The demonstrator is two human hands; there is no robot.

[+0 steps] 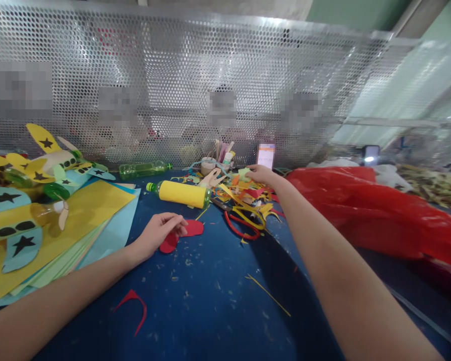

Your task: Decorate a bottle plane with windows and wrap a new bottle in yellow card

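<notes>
My left hand (164, 231) rests low over the blue table, its fingers curled together on red paper cutouts (193, 228) with rounded ends. Part of the red paper is hidden under the fingers. Stretched forward, my right hand (262, 174) closes its fingers on a pale green paper piece (243, 173) at the scrap pile. Just behind the right hand stands a lit phone (266, 155). Between the hands lie a green bottle wrapped in yellow paper (184, 194) and scissors with red handles (242, 228).
Colored paper scraps (253, 193) surround a small cup (208, 165). Paper-decorated bottle planes (22, 233) and stacked paper sheets (97, 210) fill the left. A bare green bottle (143, 170) lies before the perforated metal screen (180, 75). Red plastic (361, 205) covers the right.
</notes>
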